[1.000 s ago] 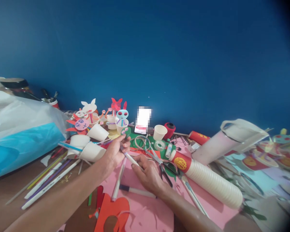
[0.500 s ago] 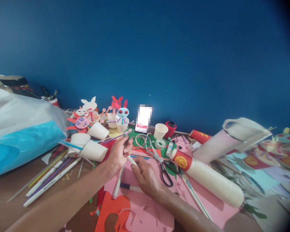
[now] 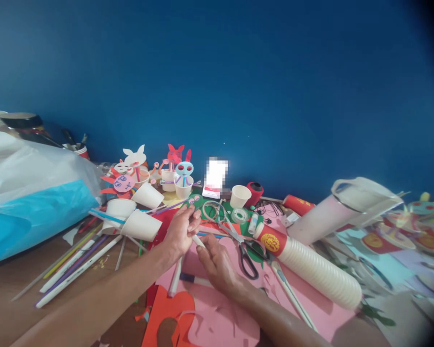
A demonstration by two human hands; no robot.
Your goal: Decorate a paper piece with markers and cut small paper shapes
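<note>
Nothing legible; print on a white marker [image 3: 78, 272] seems blurred.

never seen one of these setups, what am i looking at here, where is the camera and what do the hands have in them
There is no machine here, only a person's two bare hands. The view comes from a camera worn on that person's head, looking forward and down.

A slim white marker-like stick runs between the closed left hand and the fingers of the right hand; both seem to grip it.

Below lie pink paper sheets on a brown tabletop. Black-handled metal scissors and a long stack of white paper cups lie to the right. Toward the plain blue wall stands a light-blue paper figure with red eyes in a white cup.
</note>
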